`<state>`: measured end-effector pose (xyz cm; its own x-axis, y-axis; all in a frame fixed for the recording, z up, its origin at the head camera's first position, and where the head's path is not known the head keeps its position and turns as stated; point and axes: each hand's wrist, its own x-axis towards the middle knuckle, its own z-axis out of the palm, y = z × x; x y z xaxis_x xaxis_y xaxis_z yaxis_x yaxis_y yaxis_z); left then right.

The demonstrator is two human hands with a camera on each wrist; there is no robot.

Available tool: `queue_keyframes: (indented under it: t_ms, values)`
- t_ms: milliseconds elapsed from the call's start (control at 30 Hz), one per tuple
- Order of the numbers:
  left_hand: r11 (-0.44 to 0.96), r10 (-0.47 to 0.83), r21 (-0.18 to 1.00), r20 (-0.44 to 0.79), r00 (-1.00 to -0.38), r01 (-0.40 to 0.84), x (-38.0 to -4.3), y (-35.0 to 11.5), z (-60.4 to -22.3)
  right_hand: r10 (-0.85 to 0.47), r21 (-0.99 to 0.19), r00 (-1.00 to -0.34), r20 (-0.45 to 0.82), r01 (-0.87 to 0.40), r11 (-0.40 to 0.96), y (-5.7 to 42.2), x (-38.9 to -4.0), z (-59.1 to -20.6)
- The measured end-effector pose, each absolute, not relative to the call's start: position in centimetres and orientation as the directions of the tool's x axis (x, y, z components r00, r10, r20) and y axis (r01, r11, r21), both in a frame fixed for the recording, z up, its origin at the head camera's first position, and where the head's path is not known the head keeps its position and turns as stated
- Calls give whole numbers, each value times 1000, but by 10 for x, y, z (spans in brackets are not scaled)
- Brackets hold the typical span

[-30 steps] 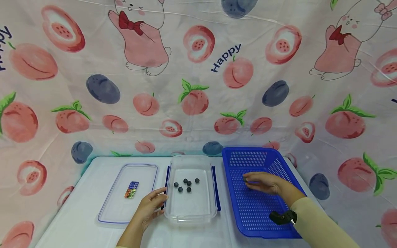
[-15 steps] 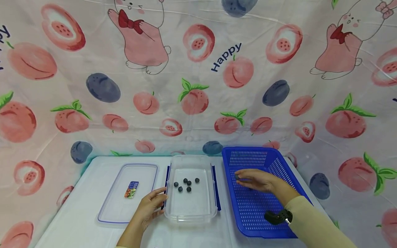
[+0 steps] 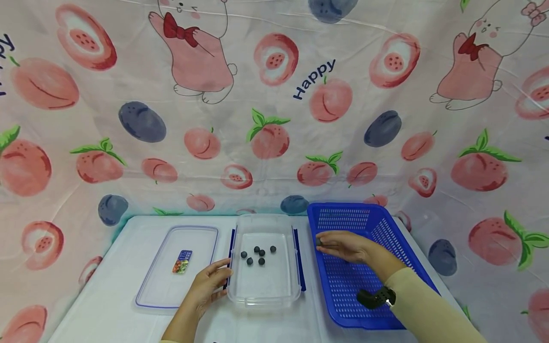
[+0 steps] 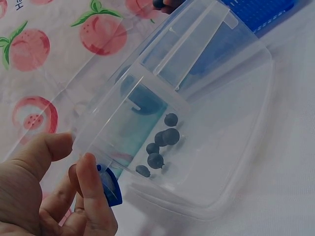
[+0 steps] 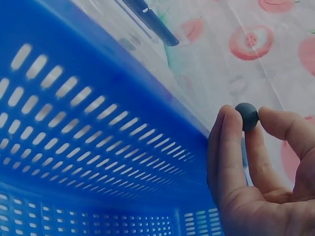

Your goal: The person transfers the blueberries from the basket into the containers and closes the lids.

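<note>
Between the thumb and fingers of my right hand (image 3: pixel 349 247) is a single dark blueberry (image 5: pixel 246 116), pinched at the fingertips. That hand is over the left side of the blue plastic basket (image 3: pixel 325 291). My left hand (image 3: pixel 209 282) grips the left side of a clear plastic box (image 3: pixel 261 291); in the left wrist view its fingers (image 4: pixel 88 179) lie against a blue side latch (image 4: pixel 112 187). Several blueberries (image 4: pixel 171 136) are loose on the box floor, toward its far half. The right forearm and hand cover part of the basket's inside.
A clear lid (image 3: pixel 156 288) with a blue seal lies flat left of the box, bearing a small colourful label (image 3: pixel 182 262). A second blue latch (image 3: pixel 299 267) sticks out on the box's right side, near the basket. Fruit-printed cloth (image 3: pixel 266 119) rises behind the table.
My right hand has moved left and slightly away from me across the basket, carrying the blueberry to near the basket's left rim. The left hand and box have stayed put.
</note>
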<state>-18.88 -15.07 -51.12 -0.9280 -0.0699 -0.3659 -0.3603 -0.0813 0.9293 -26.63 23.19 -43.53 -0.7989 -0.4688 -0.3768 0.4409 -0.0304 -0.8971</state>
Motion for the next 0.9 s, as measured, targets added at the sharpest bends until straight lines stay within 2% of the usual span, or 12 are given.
queue_keyframes:
  t_ms: [233,900]
  values:
    - [-80,-53,930,-364,-930,-360,-194,-154,-510,-423,-897,-821,-383,440,-40,219,-272,-429]
    - [-83,-42,929,-365,-930,-361,-198,-156,-509,-429,-909,-813,-393,412,53,161,-281,-433]
